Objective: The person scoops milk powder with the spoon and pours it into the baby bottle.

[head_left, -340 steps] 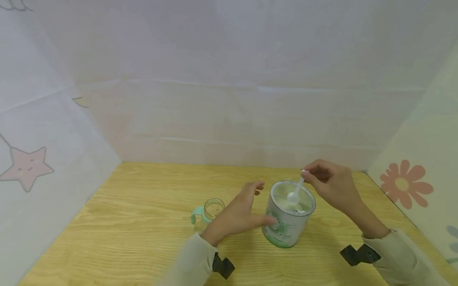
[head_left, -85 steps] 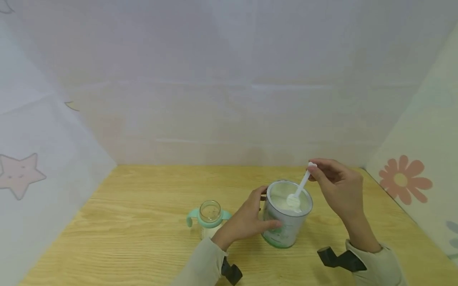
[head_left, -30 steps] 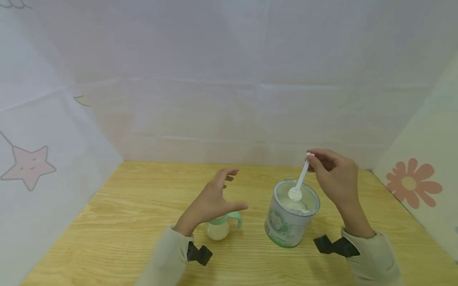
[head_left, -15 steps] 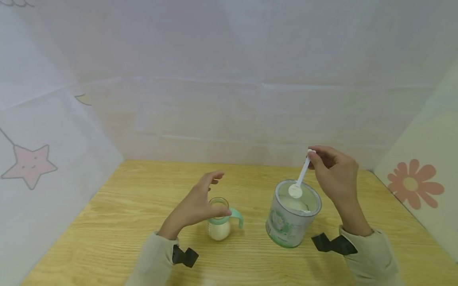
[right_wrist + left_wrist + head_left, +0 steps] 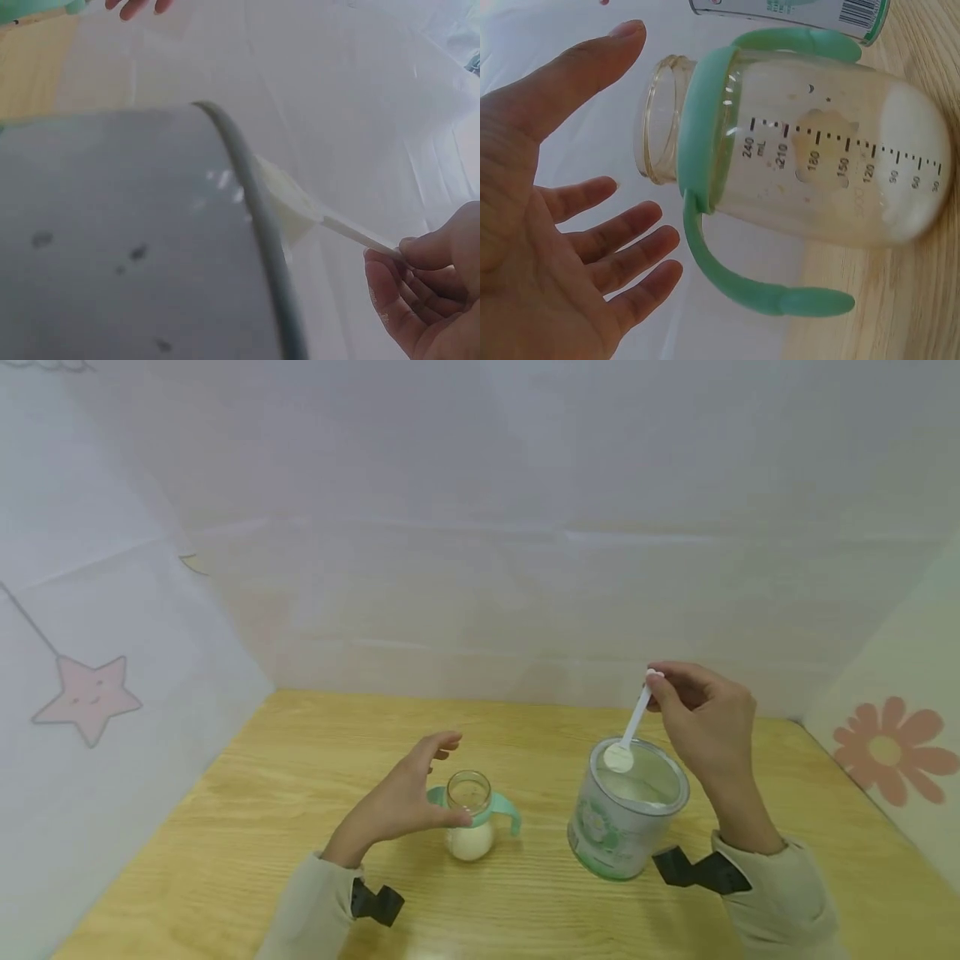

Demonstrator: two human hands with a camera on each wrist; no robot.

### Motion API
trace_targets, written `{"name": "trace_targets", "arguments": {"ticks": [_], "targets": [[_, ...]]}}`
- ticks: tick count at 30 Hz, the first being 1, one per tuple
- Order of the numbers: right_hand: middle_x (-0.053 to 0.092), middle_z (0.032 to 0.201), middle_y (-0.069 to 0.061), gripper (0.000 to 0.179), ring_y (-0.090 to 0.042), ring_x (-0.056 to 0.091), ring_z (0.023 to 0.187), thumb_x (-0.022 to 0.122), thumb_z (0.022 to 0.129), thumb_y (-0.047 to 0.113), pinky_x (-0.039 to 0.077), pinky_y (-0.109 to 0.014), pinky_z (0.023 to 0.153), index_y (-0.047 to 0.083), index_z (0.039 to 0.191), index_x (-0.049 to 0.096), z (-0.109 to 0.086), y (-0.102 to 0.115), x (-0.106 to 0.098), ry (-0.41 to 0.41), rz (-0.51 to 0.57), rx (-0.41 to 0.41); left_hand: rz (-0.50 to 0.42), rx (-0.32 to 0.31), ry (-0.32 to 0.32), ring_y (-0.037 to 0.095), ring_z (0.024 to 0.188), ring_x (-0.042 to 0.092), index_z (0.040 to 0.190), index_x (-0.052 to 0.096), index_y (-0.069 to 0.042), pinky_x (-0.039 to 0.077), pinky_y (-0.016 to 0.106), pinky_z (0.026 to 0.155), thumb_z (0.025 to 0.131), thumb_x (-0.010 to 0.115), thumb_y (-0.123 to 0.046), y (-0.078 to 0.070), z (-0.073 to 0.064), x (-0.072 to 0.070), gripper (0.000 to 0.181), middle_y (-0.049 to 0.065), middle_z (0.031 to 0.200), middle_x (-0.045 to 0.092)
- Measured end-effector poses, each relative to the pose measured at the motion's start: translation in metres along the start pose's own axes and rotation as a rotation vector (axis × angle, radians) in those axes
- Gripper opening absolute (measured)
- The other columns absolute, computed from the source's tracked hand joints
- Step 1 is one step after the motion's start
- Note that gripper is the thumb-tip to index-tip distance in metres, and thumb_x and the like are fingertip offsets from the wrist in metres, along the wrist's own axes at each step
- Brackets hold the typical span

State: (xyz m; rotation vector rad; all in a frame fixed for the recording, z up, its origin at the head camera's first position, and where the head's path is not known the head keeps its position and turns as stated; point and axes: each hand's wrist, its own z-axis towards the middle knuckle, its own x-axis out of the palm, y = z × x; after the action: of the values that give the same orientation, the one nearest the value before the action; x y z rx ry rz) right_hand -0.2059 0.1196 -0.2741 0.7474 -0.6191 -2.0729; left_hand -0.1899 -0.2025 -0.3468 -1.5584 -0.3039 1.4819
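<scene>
Directly in front of you, on the pale wooden table [image 5: 262, 827], stood a clear baby bottle [image 5: 470, 817] with no cap on its open neck. It had a mint-green collar with two looping handles, black millilitre marks down its side, and a shallow layer of white powder at the bottom. Your left hand [image 5: 401, 802] lay just beside the bottle, fingers [image 5: 622, 247] straight and spread, the thumb at the green collar; the wrist view showed the palm open and gripping nothing.

To the right of the bottle, near but apart, stood an open round formula tin [image 5: 626, 814], silver with a green printed label and white powder inside. Your right hand [image 5: 701, 718] pinched the top end of a white plastic scoop [image 5: 632, 727] between thumb and curled fingers. The scoop hung tilted, its powder-filled bowl over the tin's near-left rim.
</scene>
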Motion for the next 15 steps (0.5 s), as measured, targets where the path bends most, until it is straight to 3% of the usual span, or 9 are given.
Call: {"name": "trace_targets", "arguments": {"ticks": [15], "targets": [[0.059, 0.071, 0.031, 0.012, 0.007, 0.061, 0.056, 0.066, 0.087, 0.0, 0.05, -0.009, 0.057, -0.006, 0.095, 0.072, -0.0009, 0.0058, 0.0076, 0.001, 0.048, 0.005, -0.001, -0.019, 0.043, 0.031, 0.131, 0.039, 0.148, 0.027, -0.009, 0.035, 0.05, 0.107, 0.073, 0.083, -0.032, 0.0069, -0.0018, -0.0004, 0.097, 0.01, 0.144, 0.041]]}}
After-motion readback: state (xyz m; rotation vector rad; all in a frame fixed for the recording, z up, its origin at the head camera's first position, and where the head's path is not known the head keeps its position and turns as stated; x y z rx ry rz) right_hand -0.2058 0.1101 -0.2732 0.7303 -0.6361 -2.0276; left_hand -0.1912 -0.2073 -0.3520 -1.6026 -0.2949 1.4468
